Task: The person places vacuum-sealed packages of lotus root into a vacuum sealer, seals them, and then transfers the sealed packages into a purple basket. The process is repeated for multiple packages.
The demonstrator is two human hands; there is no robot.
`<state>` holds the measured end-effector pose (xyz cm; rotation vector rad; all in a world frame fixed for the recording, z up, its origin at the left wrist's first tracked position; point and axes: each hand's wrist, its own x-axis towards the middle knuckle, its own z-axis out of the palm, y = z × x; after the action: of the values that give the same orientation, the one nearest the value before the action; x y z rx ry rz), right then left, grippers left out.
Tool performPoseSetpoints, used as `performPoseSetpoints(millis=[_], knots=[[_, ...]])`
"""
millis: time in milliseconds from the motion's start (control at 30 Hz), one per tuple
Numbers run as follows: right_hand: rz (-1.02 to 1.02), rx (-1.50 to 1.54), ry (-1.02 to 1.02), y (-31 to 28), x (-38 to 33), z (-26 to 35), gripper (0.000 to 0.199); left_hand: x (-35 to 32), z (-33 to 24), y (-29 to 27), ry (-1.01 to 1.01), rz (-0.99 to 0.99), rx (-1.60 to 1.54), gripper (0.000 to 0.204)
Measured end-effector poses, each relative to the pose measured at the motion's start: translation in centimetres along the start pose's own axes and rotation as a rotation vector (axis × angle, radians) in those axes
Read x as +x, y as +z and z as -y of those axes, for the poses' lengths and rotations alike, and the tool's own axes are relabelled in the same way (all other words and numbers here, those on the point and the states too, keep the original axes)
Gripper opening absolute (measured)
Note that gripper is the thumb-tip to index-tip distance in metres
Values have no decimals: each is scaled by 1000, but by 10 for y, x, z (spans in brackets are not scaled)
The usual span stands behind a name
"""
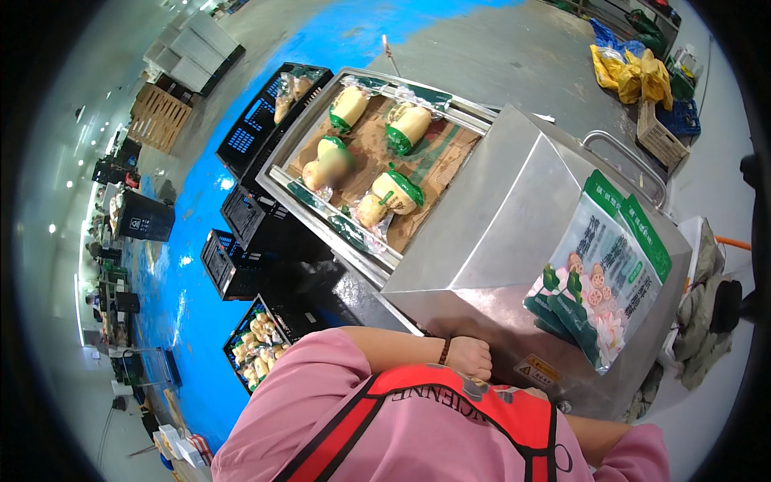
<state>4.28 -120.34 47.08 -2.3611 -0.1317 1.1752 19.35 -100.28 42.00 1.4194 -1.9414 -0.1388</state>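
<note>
My left hand, with a beaded bracelet at the wrist, is curled closed against the front of a stainless-steel machine. Whatever its fingers may hold is hidden. From the right, my right forearm passes behind the red chest strap, which hides the fingers of that hand. Beyond my left hand, on the machine's open bed, several bagged lotus roots with green-printed ends lie on brown cardboard. Their bag mouths lie toward the long edges. Flat printed bags in green and white rest on the metal cover at the right.
Black crates stand left of the machine; one holds many lotus-root packs. A metal handle rises at the machine's far right. Yellow bags and a beige crate sit farther back. A wooden pallet stands far left.
</note>
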Motion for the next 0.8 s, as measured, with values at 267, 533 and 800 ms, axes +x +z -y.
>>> performPoseSetpoints(millis=[267,533,800], knots=[[-52,-9,-11,-6,-3,0,27,7,-16,-6,-92,-27,122,12],[-68,-23,8,-8,-6,0,27,9,-18,-3,-134,-90,115,13],[-80,-26,17,-8,-12,2,28,7,-22,-4,-152,-65,89,13]])
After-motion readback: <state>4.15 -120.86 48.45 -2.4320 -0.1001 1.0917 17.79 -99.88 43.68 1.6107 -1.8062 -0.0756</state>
